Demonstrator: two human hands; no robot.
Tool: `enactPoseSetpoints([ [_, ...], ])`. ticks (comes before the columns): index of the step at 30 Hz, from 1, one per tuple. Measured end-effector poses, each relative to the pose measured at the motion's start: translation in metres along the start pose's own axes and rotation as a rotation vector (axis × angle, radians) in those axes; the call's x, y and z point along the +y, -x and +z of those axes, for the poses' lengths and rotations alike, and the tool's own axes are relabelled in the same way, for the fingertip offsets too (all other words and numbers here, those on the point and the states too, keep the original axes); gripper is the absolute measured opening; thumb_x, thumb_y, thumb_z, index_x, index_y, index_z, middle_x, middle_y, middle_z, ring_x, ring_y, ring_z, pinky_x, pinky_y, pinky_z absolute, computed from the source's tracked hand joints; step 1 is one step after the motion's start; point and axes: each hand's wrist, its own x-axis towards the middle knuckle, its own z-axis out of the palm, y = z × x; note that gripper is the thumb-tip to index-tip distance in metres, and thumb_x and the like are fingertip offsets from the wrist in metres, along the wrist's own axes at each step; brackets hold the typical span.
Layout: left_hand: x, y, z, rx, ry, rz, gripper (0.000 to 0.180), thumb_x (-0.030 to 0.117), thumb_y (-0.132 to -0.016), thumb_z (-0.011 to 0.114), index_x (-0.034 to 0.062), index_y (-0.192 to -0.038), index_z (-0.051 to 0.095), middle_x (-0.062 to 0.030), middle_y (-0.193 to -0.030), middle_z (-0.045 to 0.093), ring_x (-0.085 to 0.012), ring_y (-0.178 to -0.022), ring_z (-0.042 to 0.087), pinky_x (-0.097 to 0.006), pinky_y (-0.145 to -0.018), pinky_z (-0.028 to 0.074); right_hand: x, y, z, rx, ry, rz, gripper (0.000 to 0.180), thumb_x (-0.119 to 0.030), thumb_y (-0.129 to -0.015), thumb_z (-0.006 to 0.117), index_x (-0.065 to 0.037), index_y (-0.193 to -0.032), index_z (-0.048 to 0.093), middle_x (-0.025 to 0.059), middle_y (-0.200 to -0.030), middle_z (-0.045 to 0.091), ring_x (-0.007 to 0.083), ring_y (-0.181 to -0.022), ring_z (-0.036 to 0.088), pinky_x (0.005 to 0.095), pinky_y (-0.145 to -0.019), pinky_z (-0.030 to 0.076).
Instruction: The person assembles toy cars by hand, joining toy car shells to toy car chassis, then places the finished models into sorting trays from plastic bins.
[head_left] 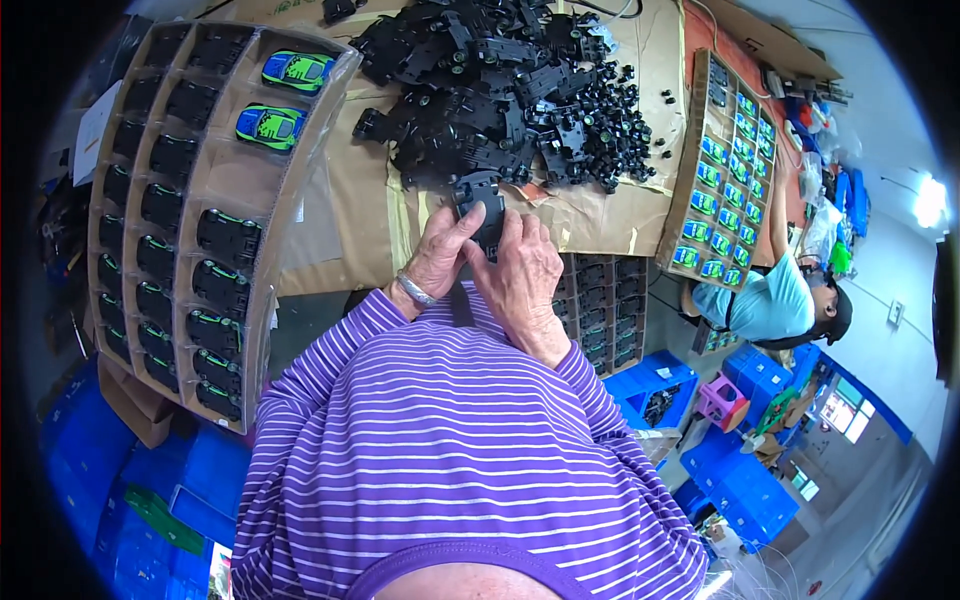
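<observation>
A black toy car chassis (487, 212) is held at the near edge of the table, between my two hands. My left hand (438, 254), with a bracelet at its wrist, presses its thumb on the chassis. My right hand (526, 272) grips the chassis from the other side, its fingers curled and partly hidden. Just beyond lies a large heap of black chassis (455, 125). Small black wheel-like parts (622, 130) spread along the heap's right side.
At left stands a divided cardboard tray (240, 178) with several chassis and two green-and-blue toy cars (270, 127). Another tray (682, 178) of toy cars is at right, near a person in a light blue shirt (770, 302). Blue crates (650, 388) and a pink stool (720, 400) stand behind.
</observation>
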Motion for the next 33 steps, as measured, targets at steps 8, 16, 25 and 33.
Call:
enactPoseSetpoints([
  [8,-0.017,-0.009,-0.01,0.01,-0.151,0.138,0.046,0.028,-0.097,0.065,0.0048,-0.134,0.05,-0.0036,-0.12,0.06,-0.0121,-0.11,0.055,-0.029,-0.098,0.044,-0.002,0.001,0.009,0.021,0.053,-0.021,0.06,-0.033,-0.074,0.079,0.003,-0.116,0.055,0.0179,-0.1,0.057,0.0354,-0.087,0.063,0.0446,-0.072,0.051],
  [16,-0.01,-0.005,-0.018,0.046,-0.217,0.13,0.044,0.029,-0.097,0.063,0.0032,-0.131,0.052,-0.0053,-0.11,0.063,-0.0124,-0.103,0.058,-0.029,-0.092,0.048,0.02,-0.002,-0.005,-0.022,-0.1,-0.231,0.062,-0.034,-0.079,0.078,0.004,-0.124,0.056,0.0146,-0.112,0.058,0.0309,-0.097,0.058,0.0404,-0.085,0.048],
  [25,0.009,0.005,-0.009,-0.124,-0.262,0.068,0.045,0.021,-0.099,0.06,0.0038,-0.137,0.045,-0.0074,-0.121,0.058,-0.0149,-0.106,0.062,-0.03,-0.091,0.053,0.046,-0.027,0.009,-0.378,-1.219,0.3,0.022,-0.023,-0.093,0.068,-0.002,-0.1,0.07,-0.0046,-0.077,0.06,0.0041,-0.069,0.052,0.0214,-0.06,0.041],
  [33,0.021,0.013,-0.029,-0.045,-0.436,0.159,0.046,0.02,-0.097,0.063,0.0056,-0.137,0.045,-0.0061,-0.127,0.054,-0.0131,-0.119,0.05,-0.029,-0.104,0.041,0.017,-0.041,0.022,-0.047,-0.847,-0.042,0.024,-0.017,-0.084,0.074,0.004,-0.089,0.066,0.0092,-0.083,0.062,0.0163,-0.071,0.059,0.0325,-0.067,0.047],
])
